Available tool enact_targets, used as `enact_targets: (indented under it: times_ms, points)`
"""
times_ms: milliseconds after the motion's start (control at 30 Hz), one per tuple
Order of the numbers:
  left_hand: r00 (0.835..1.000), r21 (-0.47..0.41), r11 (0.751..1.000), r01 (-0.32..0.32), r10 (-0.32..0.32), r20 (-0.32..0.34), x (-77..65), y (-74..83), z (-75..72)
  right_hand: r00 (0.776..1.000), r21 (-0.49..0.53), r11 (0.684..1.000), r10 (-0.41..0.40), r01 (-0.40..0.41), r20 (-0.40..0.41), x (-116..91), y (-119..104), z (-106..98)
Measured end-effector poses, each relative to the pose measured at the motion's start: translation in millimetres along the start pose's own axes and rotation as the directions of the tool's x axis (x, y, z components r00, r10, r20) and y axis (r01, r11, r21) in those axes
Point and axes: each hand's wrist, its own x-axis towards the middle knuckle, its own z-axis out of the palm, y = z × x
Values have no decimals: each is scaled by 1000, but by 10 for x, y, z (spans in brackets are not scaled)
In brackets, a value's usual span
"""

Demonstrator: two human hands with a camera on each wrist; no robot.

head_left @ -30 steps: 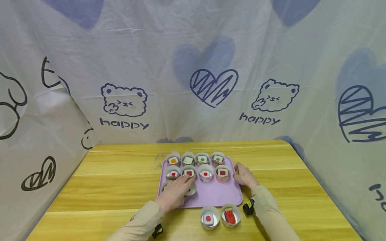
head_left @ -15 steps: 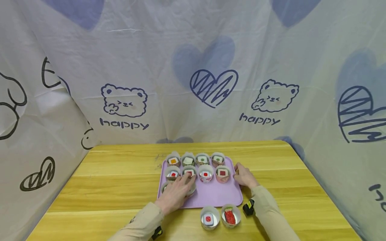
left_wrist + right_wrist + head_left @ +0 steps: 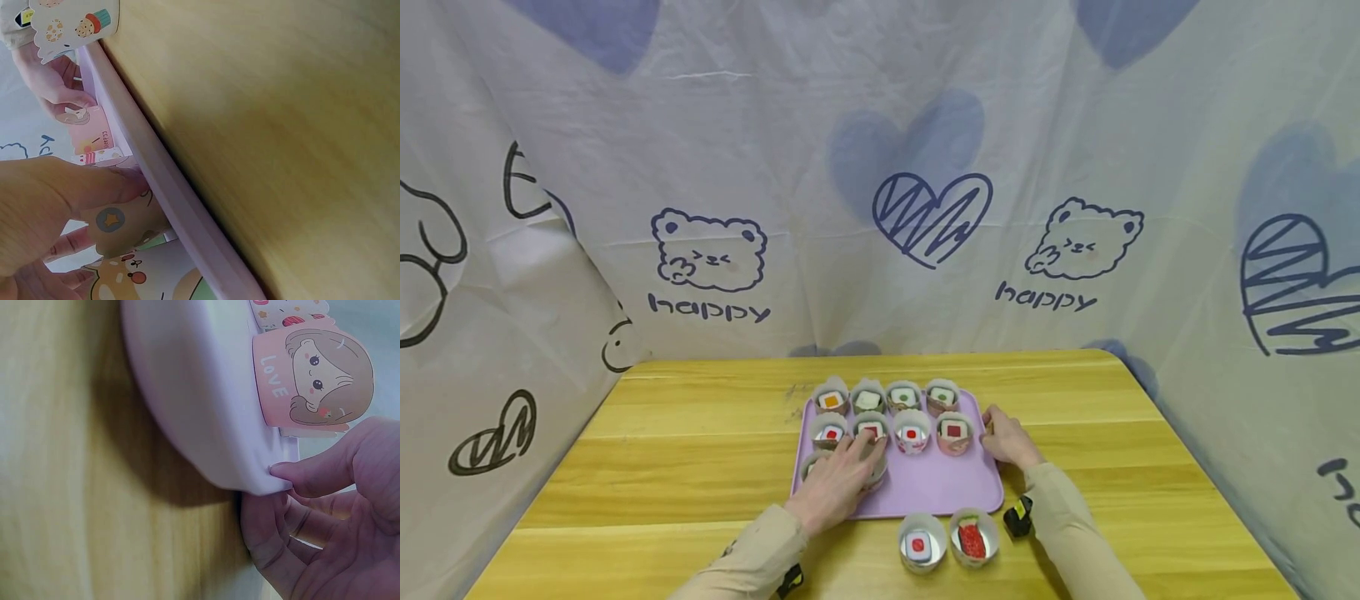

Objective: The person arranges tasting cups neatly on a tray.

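A lilac tray point(image 3: 928, 487) carries rows of paper baking cups with small square sushi-like pieces in them. My left hand point(image 3: 831, 485) reaches over its front left part and holds a tan paper cup point(image 3: 125, 228) with a star print, thumb against the near wall. That cup stands just inside the tray's front rim, beside another cup with a bear print point(image 3: 147, 270). At the tray's right side my right hand point(image 3: 1011, 439) pinches the rim between thumb and fingers. Close to those fingers is a pink cup point(image 3: 275, 381) printed with a cartoon girl.
In front of the tray, on the wooden table point(image 3: 662, 467), stand two more cups: one with a white-and-red square piece point(image 3: 918, 546), one with a red-topped piece point(image 3: 972, 537). A printed cloth point(image 3: 820, 275) hangs behind the table and on both sides.
The left hand's fingers have shifted very slightly over the cup it holds. My right hand, the tray and the other cups have stayed in place.
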Motion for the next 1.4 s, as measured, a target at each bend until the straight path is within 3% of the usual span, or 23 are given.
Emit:
enact_targets:
  times_ms: [433,767,933,1033,1100,1200,1300,1400]
  points:
    - [1000,-22,1000,14,-14,20,-13,13,-10,1000,0,1000,0,0,-1,12,5,11]
    - [1000,-40,999,-17,17,-12,-51,-34,-50,1000,1,1000,1,-1,2,13,13,10]
    - [1000,-151,989,9,-9,0,-71,-69,-111,1000,-2,1000,-3,3,0,17,5,8]
    - [999,-249,968,12,-24,-47,-72,-105,-121,1000,-4,1000,-3,3,-1,18,-4,6]
    - [995,-322,947,13,-44,-89,-69,-138,-114,1000,-7,1000,-12,12,-1,12,-4,1]
    - [988,-457,888,47,-110,-112,-68,-189,-113,1000,-3,1000,-10,10,0,14,2,3]
    - [974,-603,790,112,-209,-92,-67,-241,-121,1000,-7,1000,-17,17,-2,16,8,7]
    - [948,-734,656,179,-314,-50,-57,-295,-127,1000,-11,1000,-6,6,-3,17,2,12]
